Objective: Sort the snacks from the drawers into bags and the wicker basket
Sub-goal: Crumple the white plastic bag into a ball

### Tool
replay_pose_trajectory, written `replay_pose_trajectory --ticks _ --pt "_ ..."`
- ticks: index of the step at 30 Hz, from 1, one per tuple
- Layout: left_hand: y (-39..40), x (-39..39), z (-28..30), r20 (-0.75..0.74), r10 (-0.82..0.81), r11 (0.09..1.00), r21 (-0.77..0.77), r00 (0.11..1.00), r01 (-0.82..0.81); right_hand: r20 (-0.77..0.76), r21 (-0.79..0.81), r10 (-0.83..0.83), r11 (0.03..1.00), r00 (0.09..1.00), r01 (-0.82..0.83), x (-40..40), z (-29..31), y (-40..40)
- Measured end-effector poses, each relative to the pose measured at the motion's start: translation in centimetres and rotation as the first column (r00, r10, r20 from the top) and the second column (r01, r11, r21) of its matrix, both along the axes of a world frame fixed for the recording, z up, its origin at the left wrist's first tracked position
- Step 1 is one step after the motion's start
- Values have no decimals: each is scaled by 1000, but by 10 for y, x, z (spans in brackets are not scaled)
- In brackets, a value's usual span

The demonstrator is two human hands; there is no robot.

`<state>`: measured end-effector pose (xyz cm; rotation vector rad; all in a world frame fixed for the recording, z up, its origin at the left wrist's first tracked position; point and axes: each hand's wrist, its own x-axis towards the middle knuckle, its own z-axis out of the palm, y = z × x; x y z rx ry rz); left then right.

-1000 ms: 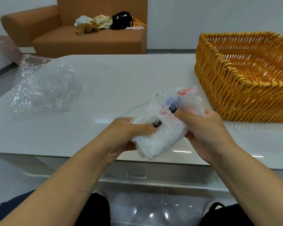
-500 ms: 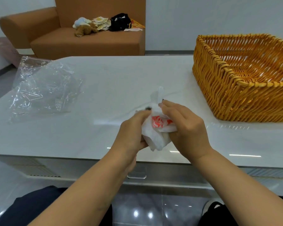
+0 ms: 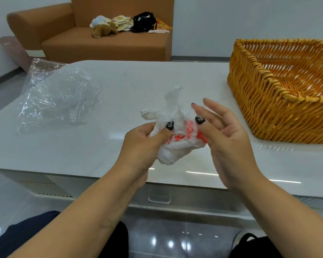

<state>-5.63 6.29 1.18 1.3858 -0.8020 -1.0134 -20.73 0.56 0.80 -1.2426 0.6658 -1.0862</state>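
Observation:
A crumpled white plastic bag with red print is held just above the near edge of the white table. My left hand grips its left side, thumb pressed onto the plastic. My right hand is beside the bag's right side with fingers spread and straight; only its thumb touches the plastic. The bag's twisted handles stick up and to the left. A clear plastic bag lies crumpled on the table's left part. The wicker basket stands at the right and looks empty.
A drawer handle shows under the table's front edge, between my arms. Behind the table is a brown sofa with a plush toy, papers and a black bag on it. My knees are below the table edge.
My right hand has let go of the white bag and spread its fingers. The bag has loosened and its handles now stick up, with more red print showing.

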Motion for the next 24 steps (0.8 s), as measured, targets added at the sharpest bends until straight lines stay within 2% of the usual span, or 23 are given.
replay_pose_trajectory --ticks 2,4,6,10,13,16,18,21,24 --pt "0 2 3 -17 -45 997 -67 999 44 -57 116 54 992 997 -47 -5 1 -5" --pt "0 4 4 -23 -85 992 -97 996 82 -23 242 170 957 985 -160 -4 0 -1" --pt "1 3 1 -38 -97 992 -86 995 93 -40 229 154 963 987 -140 0 2 6" --pt "4 -10 -3 -187 -83 996 -40 979 77 -188 88 -82 991 979 100 7 -4 9" --pt "6 -14 4 -353 -130 990 -97 927 102 -302 -144 -243 967 922 208 11 -4 7" --pt "6 -15 14 -319 -169 982 -133 932 133 -285 -370 -376 892 882 260 13 -1 12" --pt "7 -15 18 -263 -185 979 -135 947 154 -226 -436 -411 853 883 286 12 1 19" --pt "15 -17 23 -267 -204 974 -154 942 168 -183 -487 -433 820 882 301 8 5 30" --pt "25 -16 22 -317 -125 976 -212 940 58 -227 -507 -383 832 895 227 7 12 39"
